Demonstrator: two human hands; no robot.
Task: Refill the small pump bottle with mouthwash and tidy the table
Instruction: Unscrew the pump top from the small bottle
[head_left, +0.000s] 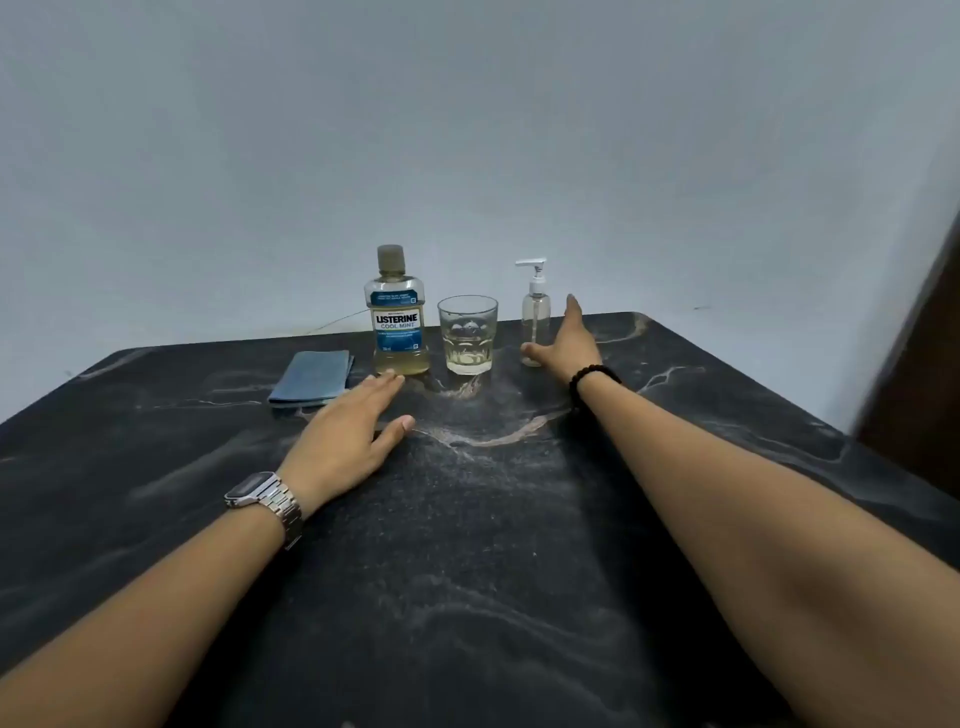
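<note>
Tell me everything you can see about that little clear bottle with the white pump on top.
The small clear plastic pump bottle stands upright near the far edge of the dark marbled table, to the right of the faceted drinking glass. Its white pump head is screwed on, nozzle pointing left, with a thin dip tube visible inside. It looks nearly empty. The person's right hand reaches around it, open: the thumb lies at its base, the fingers extend past its right side. Whether they actually touch it is unclear.
</note>
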